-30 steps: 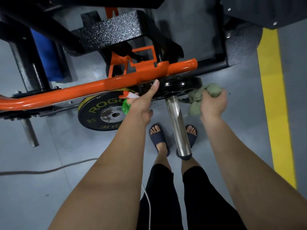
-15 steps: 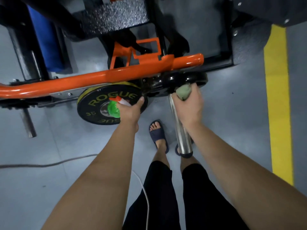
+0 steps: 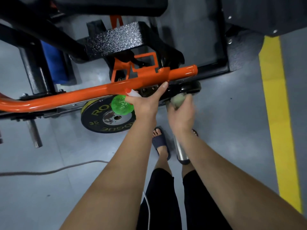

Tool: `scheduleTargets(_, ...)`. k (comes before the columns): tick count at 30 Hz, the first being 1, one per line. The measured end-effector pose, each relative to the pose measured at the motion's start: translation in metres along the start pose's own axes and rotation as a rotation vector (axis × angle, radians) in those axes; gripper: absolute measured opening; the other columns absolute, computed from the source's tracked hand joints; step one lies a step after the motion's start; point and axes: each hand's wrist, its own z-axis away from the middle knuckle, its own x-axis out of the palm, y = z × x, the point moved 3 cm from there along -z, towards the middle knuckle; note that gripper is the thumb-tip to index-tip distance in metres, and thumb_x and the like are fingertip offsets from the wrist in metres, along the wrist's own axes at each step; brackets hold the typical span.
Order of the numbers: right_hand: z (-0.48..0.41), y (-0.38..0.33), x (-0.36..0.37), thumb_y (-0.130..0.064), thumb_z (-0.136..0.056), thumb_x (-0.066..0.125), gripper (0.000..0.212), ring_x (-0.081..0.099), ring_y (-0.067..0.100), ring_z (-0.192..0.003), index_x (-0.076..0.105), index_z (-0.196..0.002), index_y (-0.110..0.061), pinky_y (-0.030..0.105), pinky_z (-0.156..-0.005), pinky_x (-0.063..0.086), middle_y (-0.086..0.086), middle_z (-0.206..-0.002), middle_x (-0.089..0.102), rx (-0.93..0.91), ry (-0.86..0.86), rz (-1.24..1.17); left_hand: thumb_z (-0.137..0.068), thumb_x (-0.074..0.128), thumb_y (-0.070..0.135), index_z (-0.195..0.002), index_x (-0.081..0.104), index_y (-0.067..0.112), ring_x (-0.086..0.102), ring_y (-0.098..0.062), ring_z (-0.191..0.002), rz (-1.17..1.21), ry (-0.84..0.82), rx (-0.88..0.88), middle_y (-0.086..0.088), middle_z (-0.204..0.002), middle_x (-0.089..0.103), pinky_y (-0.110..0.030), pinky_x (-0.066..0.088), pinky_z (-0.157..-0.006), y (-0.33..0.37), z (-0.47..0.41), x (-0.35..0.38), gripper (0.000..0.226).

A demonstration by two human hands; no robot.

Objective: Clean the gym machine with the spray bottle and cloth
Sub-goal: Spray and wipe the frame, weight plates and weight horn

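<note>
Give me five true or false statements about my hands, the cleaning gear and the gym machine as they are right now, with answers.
1. The left hand holds the green spray bottle. True.
2. The right hand holds the cloth at the steel bar's upper end. True.
3. The weight plate reads 45. False: it reads 35.
4. The long machine arm is blue. False: it is orange.
5. The yellow floor stripe lies to the person's left. False: it lies to their right.

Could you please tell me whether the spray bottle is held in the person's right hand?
No, the left hand holds the spray bottle, while the right hand grips the cloth.
</note>
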Motion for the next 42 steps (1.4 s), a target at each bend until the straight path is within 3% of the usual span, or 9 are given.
scheduleTargets(9, -0.062, 0.042, -0.028, -0.004, -0.086, 0.054, 0.017, 0.064, 0.027, -0.073, 0.049, -0.1, -0.01, 0.031, -0.053, 0.056, 0.007, -0.089, 0.061, 0.533, 0.279, -0.441, -0.058, 0.1, 0.042, -0.129, 0.027, 0.029, 0.048, -0.027, -0.127, 0.056, -0.071, -0.106, -0.003, -0.134, 0.043, -0.044, 0.044, -0.106, -0.007, -0.025, -0.012, 0.102)
scheduleTargets(12, -0.029, 0.019, -0.013, -0.011, -0.084, 0.064, 0.023, 0.067, 0.028, -0.09, 0.048, -0.1, -0.019, 0.043, -0.083, 0.057, 0.006, -0.097, 0.065, 0.3, 0.145, -0.272, -0.069, 0.096, 0.032, -0.134, 0.028, 0.025, 0.046, -0.024, -0.123, 0.145, -0.067, -0.134, -0.002, -0.132, 0.04, -0.043, 0.046, -0.102, -0.011, -0.026, -0.016, 0.094)
scheduleTargets(15, -0.001, 0.004, -0.012, -0.007, -0.089, 0.066, 0.027, 0.058, 0.012, -0.086, 0.05, -0.108, -0.015, 0.022, -0.08, 0.043, -0.002, -0.098, 0.061, 0.104, -0.035, -0.215, -0.072, 0.093, 0.037, -0.147, 0.023, 0.022, 0.045, -0.022, -0.126, 0.214, -0.073, -0.207, -0.004, -0.137, 0.042, -0.047, 0.046, -0.11, -0.021, -0.029, -0.022, 0.104)
scheduleTargets(19, -0.035, 0.033, -0.028, 0.004, -0.083, 0.059, 0.027, 0.061, 0.023, -0.093, 0.045, -0.093, -0.017, 0.037, -0.089, 0.052, 0.01, -0.1, 0.059, 0.191, 0.103, -0.233, -0.08, 0.083, 0.046, -0.146, 0.029, 0.015, 0.058, -0.014, -0.115, 0.272, -0.163, -0.299, 0.005, -0.11, 0.057, -0.038, 0.058, -0.092, -0.029, -0.03, -0.024, 0.09)
scheduleTargets(24, -0.061, 0.066, -0.03, -0.004, -0.093, 0.06, 0.024, 0.065, 0.029, -0.106, 0.051, -0.114, -0.008, 0.042, -0.094, 0.055, 0.018, -0.122, 0.064, 0.56, 0.231, -0.393, -0.08, 0.085, 0.042, -0.149, 0.028, 0.004, 0.06, -0.017, -0.108, 0.249, -0.044, -0.294, -0.006, -0.133, 0.055, -0.038, 0.056, -0.094, -0.024, -0.026, -0.035, 0.097)
scheduleTargets(29, -0.035, 0.024, -0.003, -0.011, -0.083, 0.063, 0.023, 0.07, 0.025, -0.093, 0.053, -0.103, -0.018, 0.047, -0.09, 0.059, 0.003, -0.096, 0.066, 0.301, 0.027, -0.435, -0.086, 0.083, 0.02, -0.146, 0.029, 0.02, 0.053, -0.014, -0.085, 0.24, 0.108, -0.2, -0.001, -0.128, 0.044, -0.041, 0.052, -0.103, -0.004, -0.017, -0.038, 0.081)
scheduleTargets(33, -0.015, 0.032, -0.019, -0.004, -0.09, 0.066, 0.031, 0.069, 0.013, -0.095, 0.055, -0.105, -0.028, 0.027, -0.087, 0.057, -0.001, -0.102, 0.068, 0.173, -0.191, -0.401, -0.071, 0.094, 0.038, -0.134, 0.029, 0.027, 0.051, -0.025, -0.124, 0.089, 0.048, -0.093, -0.001, -0.127, 0.044, -0.045, 0.048, -0.109, -0.006, -0.003, -0.028, 0.091)
scheduleTargets(38, -0.064, 0.064, -0.041, 0.006, -0.091, 0.057, 0.021, 0.068, 0.023, -0.093, 0.063, -0.108, -0.005, 0.026, -0.064, 0.055, 0.005, -0.095, 0.067, 0.473, 0.115, -0.538, -0.051, 0.099, 0.056, -0.148, 0.01, 0.04, 0.039, -0.024, -0.143, 0.14, -0.026, -0.12, -0.001, -0.153, 0.037, -0.05, 0.037, -0.117, -0.004, 0.006, 0.001, 0.132)
scheduleTargets(42, -0.038, 0.04, -0.019, 0.001, -0.091, 0.059, 0.025, 0.067, 0.02, -0.099, 0.055, -0.108, -0.017, 0.033, -0.086, 0.058, 0.005, -0.104, 0.066, 0.33, -0.134, -0.493, -0.067, 0.097, 0.036, -0.153, 0.01, 0.022, 0.041, -0.023, -0.139, 0.192, 0.084, -0.085, -0.005, -0.151, 0.037, -0.046, 0.036, -0.118, -0.009, 0.004, 0.004, 0.123)
